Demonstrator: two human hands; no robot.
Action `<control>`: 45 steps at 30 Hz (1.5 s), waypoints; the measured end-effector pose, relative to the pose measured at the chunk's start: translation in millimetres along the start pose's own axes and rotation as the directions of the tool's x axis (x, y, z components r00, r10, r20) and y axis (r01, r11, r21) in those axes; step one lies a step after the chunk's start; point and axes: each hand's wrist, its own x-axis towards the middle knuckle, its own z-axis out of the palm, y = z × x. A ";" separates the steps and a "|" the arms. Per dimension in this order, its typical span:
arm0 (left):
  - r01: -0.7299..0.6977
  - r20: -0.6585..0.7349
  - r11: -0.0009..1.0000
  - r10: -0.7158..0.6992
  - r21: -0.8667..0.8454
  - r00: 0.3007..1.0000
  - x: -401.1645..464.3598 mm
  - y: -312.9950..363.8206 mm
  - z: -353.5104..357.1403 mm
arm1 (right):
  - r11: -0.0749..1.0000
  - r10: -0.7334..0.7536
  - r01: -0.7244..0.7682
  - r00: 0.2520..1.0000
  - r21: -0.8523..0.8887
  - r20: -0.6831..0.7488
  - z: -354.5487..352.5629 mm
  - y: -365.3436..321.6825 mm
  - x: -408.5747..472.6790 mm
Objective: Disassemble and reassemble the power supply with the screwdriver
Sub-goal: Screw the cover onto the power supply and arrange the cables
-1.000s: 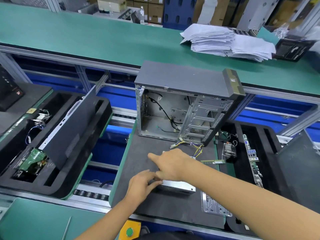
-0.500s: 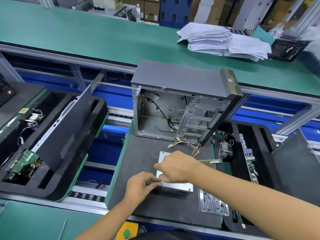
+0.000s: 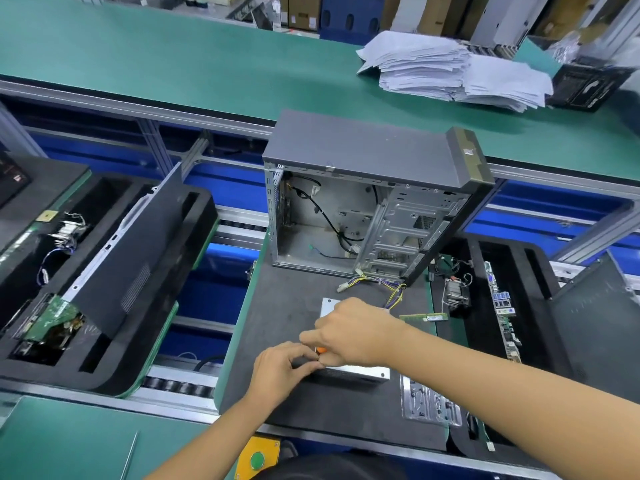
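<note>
The silver power supply [image 3: 349, 371] lies flat on the dark foam pad [image 3: 284, 306], mostly hidden under my hands. Its yellow and black cable bundle [image 3: 377, 282] trails toward the open grey computer case [image 3: 363, 209] behind it. My right hand [image 3: 349, 332] is curled over the top of the unit and holds a tool with an orange handle [image 3: 321, 350], only a sliver showing. My left hand [image 3: 282, 370] pinches at the unit's near left corner, fingertips meeting those of the right hand. The tool's tip is hidden.
A metal I/O plate [image 3: 429, 403] lies right of the unit, a green memory stick [image 3: 424, 317] behind it. Black foam trays with parts flank the pad: left tray [image 3: 104, 341] with a side panel, right tray [image 3: 512, 306] with a motherboard. Paper stacks [image 3: 450, 71] sit on the far green bench.
My right hand pulled back from a pointing reach and curled down onto the unit, now holding the orange-handled tool. The left hand stayed at the near left corner. The camera drifted slightly.
</note>
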 end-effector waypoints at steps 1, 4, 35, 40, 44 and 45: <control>-0.002 0.007 1.000 0.002 -0.002 1.000 -0.7 1.2 -0.9 | 0.999 0.026 -0.026 1.000 -0.025 0.001 1.3 -1.6 2.4; -0.007 0.012 0.999 0.007 -0.032 1.000 -0.8 3.2 -2.8 | 0.994 0.073 -0.072 0.997 -0.077 -0.001 3.1 -4.5 6.5; 0.070 0.085 0.990 -0.060 -0.125 0.995 70.8 11.8 -11.2 | 0.990 0.079 -0.068 0.993 0.121 -0.087 2.5 69.1 1.3; 0.151 0.150 0.988 -0.154 0.031 0.977 133.5 27.7 -9.5 | 0.877 0.384 -0.357 0.923 0.322 -0.023 -0.1 113.4 23.3; 0.126 0.205 0.991 -0.133 0.045 0.970 146.6 23.2 -4.8 | 0.824 0.421 -0.391 0.907 0.409 0.017 10.3 127.9 35.0; 0.121 0.212 0.992 -0.125 0.031 0.969 147.1 21.4 -4.5 | 0.821 0.421 -0.389 0.907 0.418 0.017 13.7 129.6 36.7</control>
